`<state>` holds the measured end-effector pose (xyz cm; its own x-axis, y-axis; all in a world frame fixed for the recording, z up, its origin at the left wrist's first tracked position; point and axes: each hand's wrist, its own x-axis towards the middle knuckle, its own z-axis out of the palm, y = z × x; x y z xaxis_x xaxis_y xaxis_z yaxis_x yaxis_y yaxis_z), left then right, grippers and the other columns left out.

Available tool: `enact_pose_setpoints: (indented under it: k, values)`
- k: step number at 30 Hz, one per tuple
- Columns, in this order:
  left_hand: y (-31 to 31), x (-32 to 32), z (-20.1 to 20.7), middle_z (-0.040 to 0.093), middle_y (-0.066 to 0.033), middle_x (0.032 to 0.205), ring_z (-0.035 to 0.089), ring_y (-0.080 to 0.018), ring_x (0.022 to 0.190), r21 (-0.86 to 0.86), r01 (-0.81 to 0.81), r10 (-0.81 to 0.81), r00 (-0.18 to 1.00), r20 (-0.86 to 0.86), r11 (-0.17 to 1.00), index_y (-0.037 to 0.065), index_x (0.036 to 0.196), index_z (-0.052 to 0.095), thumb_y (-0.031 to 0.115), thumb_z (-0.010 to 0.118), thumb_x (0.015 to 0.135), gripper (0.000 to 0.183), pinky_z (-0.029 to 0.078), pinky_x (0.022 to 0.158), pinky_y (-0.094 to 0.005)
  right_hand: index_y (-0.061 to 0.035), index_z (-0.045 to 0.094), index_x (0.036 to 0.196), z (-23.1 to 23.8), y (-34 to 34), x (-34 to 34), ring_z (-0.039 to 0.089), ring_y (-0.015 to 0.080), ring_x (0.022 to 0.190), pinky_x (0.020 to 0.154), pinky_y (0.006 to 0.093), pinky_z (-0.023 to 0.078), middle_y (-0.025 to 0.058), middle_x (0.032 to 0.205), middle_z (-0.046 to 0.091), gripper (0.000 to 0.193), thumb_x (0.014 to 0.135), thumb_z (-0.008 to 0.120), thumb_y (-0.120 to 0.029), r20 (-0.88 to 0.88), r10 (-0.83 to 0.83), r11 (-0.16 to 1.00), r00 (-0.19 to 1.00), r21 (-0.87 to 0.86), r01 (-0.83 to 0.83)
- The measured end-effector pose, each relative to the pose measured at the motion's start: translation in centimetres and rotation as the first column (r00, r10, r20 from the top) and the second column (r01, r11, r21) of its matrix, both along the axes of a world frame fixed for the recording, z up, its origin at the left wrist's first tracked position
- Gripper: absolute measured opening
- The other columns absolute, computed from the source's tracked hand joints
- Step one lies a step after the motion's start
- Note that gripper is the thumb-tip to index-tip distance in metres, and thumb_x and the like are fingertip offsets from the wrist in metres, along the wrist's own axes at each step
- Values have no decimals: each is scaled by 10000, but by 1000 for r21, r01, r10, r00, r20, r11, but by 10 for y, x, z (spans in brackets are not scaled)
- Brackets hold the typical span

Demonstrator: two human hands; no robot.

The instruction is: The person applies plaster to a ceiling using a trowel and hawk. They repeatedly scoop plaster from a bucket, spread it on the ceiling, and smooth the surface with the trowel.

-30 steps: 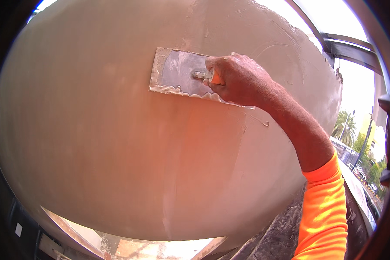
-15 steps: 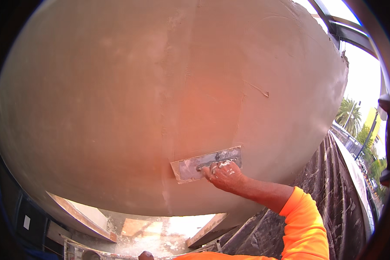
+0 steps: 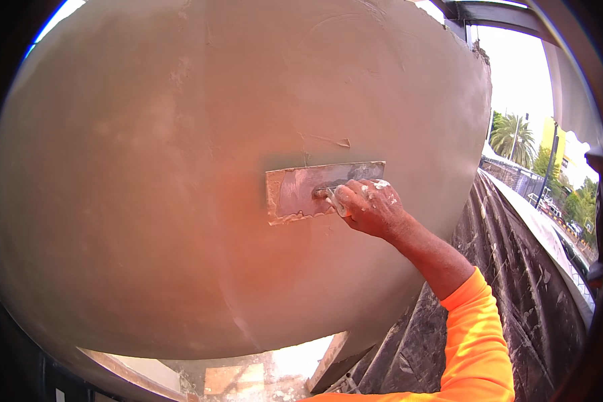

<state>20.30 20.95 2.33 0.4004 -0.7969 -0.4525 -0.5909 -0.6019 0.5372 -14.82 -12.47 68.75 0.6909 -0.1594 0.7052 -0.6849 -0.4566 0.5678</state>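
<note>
My right hand [image 3: 372, 206], spotted with pale plaster, is closed round the handle of a rectangular plastering trowel [image 3: 293, 194]. The trowel's blade lies against a large plastered wall [image 3: 134, 201], its long side roughly level. Wet plaster clings along the blade's left end and lower edge. Just above the blade, a small raised ridge [image 3: 342, 143] stands out on the wall. A faint vertical seam runs down the plaster left of the trowel. My right arm wears an orange sleeve [image 3: 479, 335]. My left hand is not in the picture.
Dark plastic sheeting [image 3: 516, 281] hangs in folds to the right of the wall. Below the wall's lower edge, a board [image 3: 234, 379] lies on the sunlit floor. Dark metal beams [image 3: 496, 13] cross the upper right, and a palm tree [image 3: 512, 137] stands beyond.
My right hand has moved the trowel up the wall, close beneath the raised ridge, and the blade is now nearer level. The view has shifted to the right.
</note>
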Motion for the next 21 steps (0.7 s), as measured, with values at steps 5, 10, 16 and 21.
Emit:
enact_pose_setpoints:
  k: [5, 10, 16, 21]
  values:
    - [-18, -11, -3, 739, -171, 1102, 703, -323, 1053, 2, 17, -17, 995, 95, 1000, 184, 1099, 743, 175, 699, 717, 385, 571, 938, -397, -123, 570, 890, -22, -20, 12, 685, 222, 588, 496, 361, 559, 42, 663, 636, 151, 848, 704, -179, -41, -29, 989, 999, 142, 35]
    - [-26, -14, -28, 729, -165, 1072, 691, -360, 1025, -34, -36, 41, 989, 143, 999, 165, 994, 781, 297, 661, 772, 284, 557, 949, -421, -131, 566, 879, -111, -5, 7, 680, 204, 578, 453, 369, 531, 46, 655, 635, 148, 852, 681, -219, -252, -10, 968, 968, 239, 72]
    - [-9, -12, -35, 759, -127, 1092, 709, -299, 1052, 31, -46, 44, 997, 59, 998, 134, 1051, 776, 309, 677, 777, 340, 556, 959, -385, -169, 549, 776, -154, 2, -12, 637, 171, 625, 496, 329, 522, 0, 681, 573, 174, 803, 720, -180, -80, 122, 991, 989, 66, -117]
    - [-15, 0, -16, 764, -122, 1089, 711, -309, 1058, 66, -7, 2, 997, 72, 998, 120, 1059, 777, 314, 669, 779, 357, 558, 961, -388, -154, 564, 829, -112, -20, -7, 643, 160, 638, 538, 311, 540, 14, 688, 560, 143, 832, 706, -178, 51, 22, 998, 998, -56, -19]
